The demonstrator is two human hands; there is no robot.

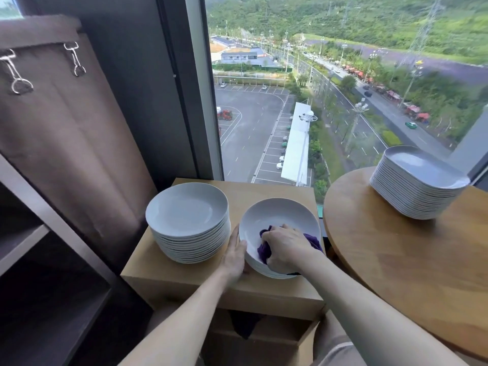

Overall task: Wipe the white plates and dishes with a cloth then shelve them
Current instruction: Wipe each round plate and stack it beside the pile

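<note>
While the right hand (pixel 284 247) scrubs inside the top deep plate (pixel 280 212), its fingers are curled tight round a bunched purple cloth (pixel 264 250), pressing it against the near side of the well. That plate sits on a short pile of like plates (pixel 264 270) at the right end of the cardboard box (pixel 248 188), close to the box's near edge. The left hand (pixel 235 256) steadies it from the side nearer the box's middle, fingers wrapped on the rim with the thumb lying over the lip.

From where I stand the job looks to be in its early part. On the left end of the box rises a tall stack of round white plates (pixel 188 225), touched by neither hand, just beside the plate under the cloth. Off to the right of the box, on a round wooden table (pixel 396 260), a second tall stack of rounded-rectangular white dishes (pixel 417 188) waits, well apart from both hands. Which of these piles has had the cloth over it I cannot judge by looking; all the china looks alike.

Left of the box stands the dark shelf unit (pixel 52 215), only partly in sight and dim, so I cannot say whether anything is shelved there. I judge that shelving and most of the wiping are yet to come.
</note>
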